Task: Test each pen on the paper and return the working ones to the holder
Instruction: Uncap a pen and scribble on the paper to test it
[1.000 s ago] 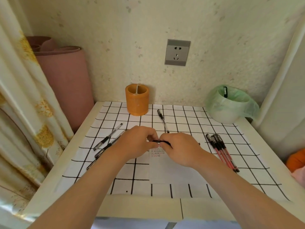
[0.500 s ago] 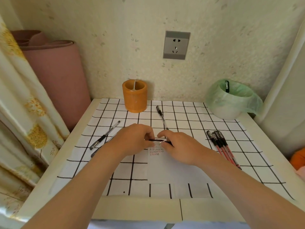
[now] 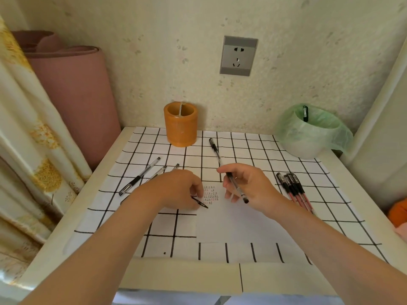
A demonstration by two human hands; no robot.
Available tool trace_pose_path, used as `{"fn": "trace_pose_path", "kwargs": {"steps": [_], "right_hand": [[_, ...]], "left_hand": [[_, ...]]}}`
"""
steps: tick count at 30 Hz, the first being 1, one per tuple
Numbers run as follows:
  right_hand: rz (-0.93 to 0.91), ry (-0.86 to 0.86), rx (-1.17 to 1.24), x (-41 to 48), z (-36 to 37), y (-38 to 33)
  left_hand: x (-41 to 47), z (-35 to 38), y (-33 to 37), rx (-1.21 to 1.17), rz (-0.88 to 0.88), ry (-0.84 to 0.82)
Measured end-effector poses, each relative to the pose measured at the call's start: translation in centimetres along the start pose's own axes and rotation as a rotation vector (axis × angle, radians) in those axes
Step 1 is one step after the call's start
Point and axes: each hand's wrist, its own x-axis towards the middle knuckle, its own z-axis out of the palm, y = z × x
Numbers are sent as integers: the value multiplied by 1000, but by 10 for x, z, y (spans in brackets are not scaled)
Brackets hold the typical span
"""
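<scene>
Paper, under and nearward of both hands; left hand, fingers curled, pinching a black cap; right hand, fingers curled round pen, long axis far-left to near-right, dark grip end nearward, scribbles just left of fingers; holder beyond, nearer left hand.

The pen held in the right hand has a clear, smooth plastic body and a black end. The black cap pinched in the left hand looks like shiny plastic. The paper is white and matt. The orange holder looks smooth and waxy. A thin, crinkly green plastic bag lines the white bin. The curtain is cloth.
</scene>
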Motion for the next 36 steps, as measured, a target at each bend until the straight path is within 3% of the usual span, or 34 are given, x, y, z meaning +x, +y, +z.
{"fn": "trace_pose_path", "kwargs": {"steps": [6, 13, 25, 36], "right_hand": [[88, 89, 174, -7, 15, 1], [78, 175, 73, -6, 26, 9], [7, 11, -203, -4, 22, 16], [-63, -14, -201, 0, 19, 28]], "left_hand": [[2, 1, 2, 49, 19, -32], [4, 3, 2, 78, 10, -22], [3, 5, 1, 51, 22, -16], [4, 6, -2, 36, 24, -14]]}}
